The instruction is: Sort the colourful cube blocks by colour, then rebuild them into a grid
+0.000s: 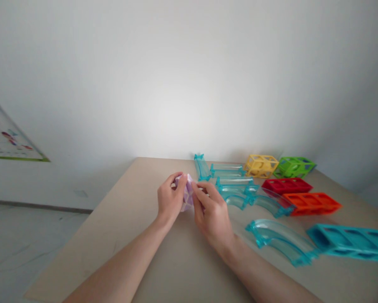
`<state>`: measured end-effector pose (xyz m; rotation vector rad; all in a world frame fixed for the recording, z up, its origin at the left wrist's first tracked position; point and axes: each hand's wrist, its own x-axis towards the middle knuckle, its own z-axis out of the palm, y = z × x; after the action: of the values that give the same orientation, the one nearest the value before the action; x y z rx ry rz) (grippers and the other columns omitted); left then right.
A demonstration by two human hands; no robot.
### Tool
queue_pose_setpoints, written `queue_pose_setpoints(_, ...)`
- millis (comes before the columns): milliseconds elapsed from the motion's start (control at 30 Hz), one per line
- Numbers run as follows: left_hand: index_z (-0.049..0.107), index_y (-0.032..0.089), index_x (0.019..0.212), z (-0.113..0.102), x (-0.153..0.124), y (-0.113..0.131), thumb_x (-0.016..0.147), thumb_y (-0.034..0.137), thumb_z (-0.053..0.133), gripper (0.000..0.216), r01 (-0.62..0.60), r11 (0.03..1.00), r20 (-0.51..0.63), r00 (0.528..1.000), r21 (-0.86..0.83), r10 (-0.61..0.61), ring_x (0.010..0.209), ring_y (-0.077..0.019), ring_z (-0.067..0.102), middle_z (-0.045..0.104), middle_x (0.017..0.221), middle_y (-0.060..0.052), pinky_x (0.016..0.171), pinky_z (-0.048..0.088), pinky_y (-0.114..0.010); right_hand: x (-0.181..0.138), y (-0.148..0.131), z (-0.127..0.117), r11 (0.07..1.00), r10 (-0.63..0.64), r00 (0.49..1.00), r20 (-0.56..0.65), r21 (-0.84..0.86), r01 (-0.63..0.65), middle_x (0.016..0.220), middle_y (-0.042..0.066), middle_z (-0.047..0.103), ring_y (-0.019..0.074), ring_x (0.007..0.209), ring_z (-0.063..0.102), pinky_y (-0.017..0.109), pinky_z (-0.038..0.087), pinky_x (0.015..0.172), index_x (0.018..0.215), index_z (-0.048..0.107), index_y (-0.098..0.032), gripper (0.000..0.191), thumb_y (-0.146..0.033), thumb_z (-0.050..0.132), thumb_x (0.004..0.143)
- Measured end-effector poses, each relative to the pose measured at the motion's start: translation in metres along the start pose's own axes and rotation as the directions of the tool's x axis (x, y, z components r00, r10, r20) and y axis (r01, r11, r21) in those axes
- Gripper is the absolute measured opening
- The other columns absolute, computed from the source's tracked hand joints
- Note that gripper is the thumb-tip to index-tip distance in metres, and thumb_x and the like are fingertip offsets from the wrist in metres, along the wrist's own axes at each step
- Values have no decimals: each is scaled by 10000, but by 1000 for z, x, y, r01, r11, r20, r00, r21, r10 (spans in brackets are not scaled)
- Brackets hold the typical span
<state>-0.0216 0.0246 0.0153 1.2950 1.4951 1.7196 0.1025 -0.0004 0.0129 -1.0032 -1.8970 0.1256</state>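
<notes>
Both my hands are closed on a small pale purple piece (188,198) with lighter lines or edges, at the middle of the table. My left hand (172,195) grips it from the left, thumb near its top. From the right, my right hand (212,210) pinches it between thumb and fingers. Much of the piece is covered by my fingers, so its full shape cannot be made out. Just right of my right hand lie clear teal curved track pieces (234,202).
On the table (119,223), more teal tracks (228,170), a yellow frame block (260,166), a green frame block (294,167), a red block (286,185), an orange block (313,203), a curved track (283,240) and a blue block (355,242) spread rightward. A wall stands behind.
</notes>
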Motion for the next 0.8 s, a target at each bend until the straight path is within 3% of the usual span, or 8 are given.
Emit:
queue_pose_setpoints(167,714,153,792,1,7,-3,804,450,649,305,58,974,-30,997,-220,-67,636,-150,625,692,709,-29,563,443,-210,-9,-6,4,993,-14,1000,11,113,13,1198,112,572,205,994,563,352,491,882,1244,588,-215,360,-143,439,924)
queue_pose_setpoints(267,676,140,809,1,13,-1,797,516,636,378,192,848,7,976,-494,-217,578,-157,644,683,678,-27,563,470,-235,-9,-7,1,992,72,997,-1,108,-72,1147,116,574,224,1011,559,365,483,871,1282,518,-190,375,-264,510,914)
queue_pose_setpoints(367,649,136,878,-3,19,5,793,535,632,408,290,709,51,940,-643,-338,607,-189,686,700,725,-43,590,507,-268,-8,-7,-2,976,189,981,44,101,-193,978,77,606,191,799,581,315,479,712,1221,506,-170,403,-397,549,891)
queue_pose_setpoints(500,646,134,909,-7,23,8,831,555,586,433,341,623,109,919,-704,-379,691,-213,717,721,808,-70,618,531,-280,-6,-10,-4,938,313,933,178,98,-333,661,-17,565,134,557,512,243,342,523,898,530,-188,294,-482,511,901)
queue_pose_setpoints(600,661,128,950,-8,22,8,835,608,559,504,398,568,212,906,-720,-366,751,-221,722,733,869,-91,603,531,-267,-5,-13,-4,940,308,919,246,74,-334,559,-36,509,113,495,452,239,267,497,708,467,-206,359,-504,488,907)
queue_pose_setpoints(700,669,130,1009,-9,21,6,825,668,524,587,449,546,307,891,-707,-335,764,-226,721,741,928,-109,578,528,-264,-6,-14,-3,948,273,920,282,85,-308,560,-32,504,106,488,420,242,249,499,677,450,-206,373,-498,488,907)
queue_pose_setpoints(800,648,153,1074,-11,21,5,774,657,605,588,457,591,379,888,-665,-259,737,-230,720,743,991,-108,596,543,-287,-6,-14,-3,946,274,917,289,89,-311,557,-27,499,108,481,401,249,240,499,681,451,-207,369,-497,488,907)
